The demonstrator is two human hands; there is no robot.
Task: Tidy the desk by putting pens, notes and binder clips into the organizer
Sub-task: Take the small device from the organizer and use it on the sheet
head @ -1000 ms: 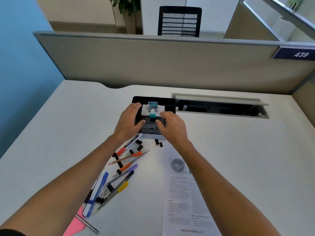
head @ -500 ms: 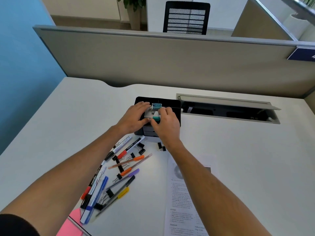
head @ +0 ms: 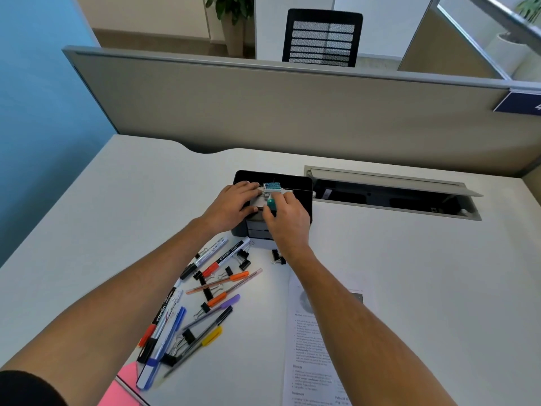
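Observation:
The black organizer [head: 301, 186] stands mid-desk, with small drawers at its front. My left hand [head: 231, 205] grips its left front part, fingers laid over the top and thumb on the front. My right hand [head: 288, 219] pinches a small teal piece [head: 271, 203] above the drawers. Just behind it sits a small box with a blue-green top [head: 271, 186]. Several pens and markers [head: 205, 303] lie scattered under my left forearm, mixed with black binder clips [head: 278, 257]. A pink note [head: 126, 382] lies at the near desk edge.
A printed sheet [head: 316, 347] lies under my right forearm. An open cable tray [head: 392, 194] is set into the desk right of the organizer. A grey partition [head: 292, 112] closes the far side, and a blue wall [head: 44, 112] stands at the left.
Both hands have moved up from the drawer front to the organizer's top. My right hand has closed its fingers around the teal piece. The view has shifted slightly left.

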